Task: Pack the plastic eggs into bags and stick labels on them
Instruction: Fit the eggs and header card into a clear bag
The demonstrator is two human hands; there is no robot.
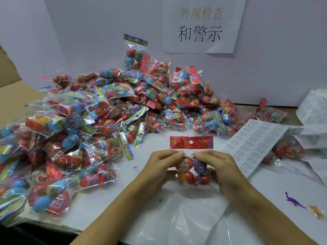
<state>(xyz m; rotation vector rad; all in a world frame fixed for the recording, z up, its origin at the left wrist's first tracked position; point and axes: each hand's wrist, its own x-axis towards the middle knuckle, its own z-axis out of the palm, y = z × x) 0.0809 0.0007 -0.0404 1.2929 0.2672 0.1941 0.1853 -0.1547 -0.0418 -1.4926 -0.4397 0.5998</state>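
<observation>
Eggs, bagged, sit in a big heap (99,117) covering the left and back of the white surface (109,197). I see my left hand (159,165) pinching the top left of a clear bag (192,167), fingers curled on the film; the bag holds red and purple plastic eggs (199,167) and has a red flowered header card (191,142). My right hand (217,165) pinches the bag's top right, same grip. Bag is low centre, just above the surface. Right of it a label sheet (251,145) lies flat, and a purple toy dinosaur (294,202) lies near the right edge.
</observation>
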